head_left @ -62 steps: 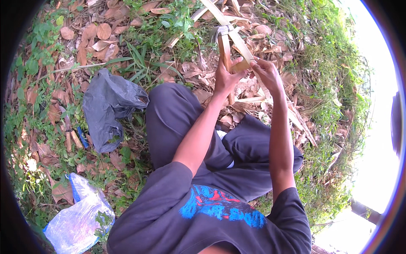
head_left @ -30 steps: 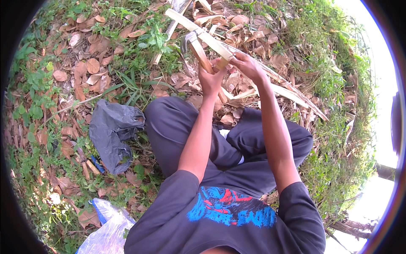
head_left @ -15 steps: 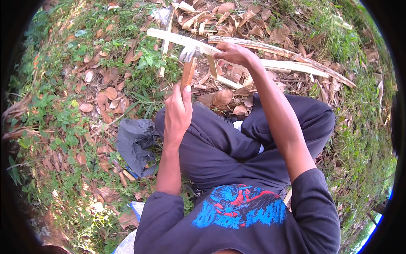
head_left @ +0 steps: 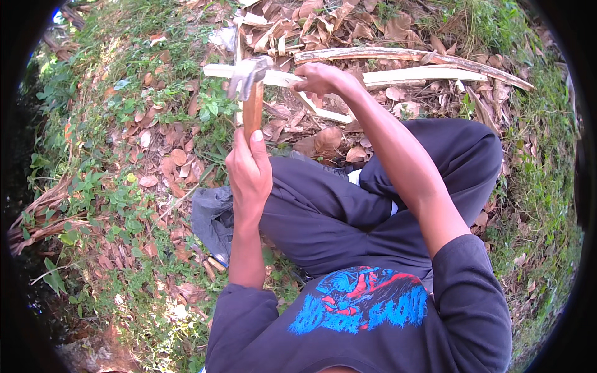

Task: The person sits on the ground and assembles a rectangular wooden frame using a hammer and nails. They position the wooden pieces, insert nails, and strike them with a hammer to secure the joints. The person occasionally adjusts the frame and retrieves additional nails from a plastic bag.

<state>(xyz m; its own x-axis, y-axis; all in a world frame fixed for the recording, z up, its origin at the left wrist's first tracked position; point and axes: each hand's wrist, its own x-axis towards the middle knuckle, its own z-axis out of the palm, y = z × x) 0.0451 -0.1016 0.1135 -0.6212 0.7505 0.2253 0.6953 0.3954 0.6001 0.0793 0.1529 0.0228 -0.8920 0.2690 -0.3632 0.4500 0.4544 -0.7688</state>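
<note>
Leafy, grassy ground on all sides of the grip.
Dry brown leaves lie scattered over it, thick beyond the right hand; a long bark-edged strip stretches over them past that hand and rightward, with a pale strip just on its near side; a dark plastic bag sits crumpled beside the wrist of the left hand, two short wooden pieces lying nearer the body, close to the bag.

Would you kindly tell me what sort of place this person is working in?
Outdoors, perhaps a garden or grove: low green plants grow here, and dry brown leaves lie scattered among them.
</note>
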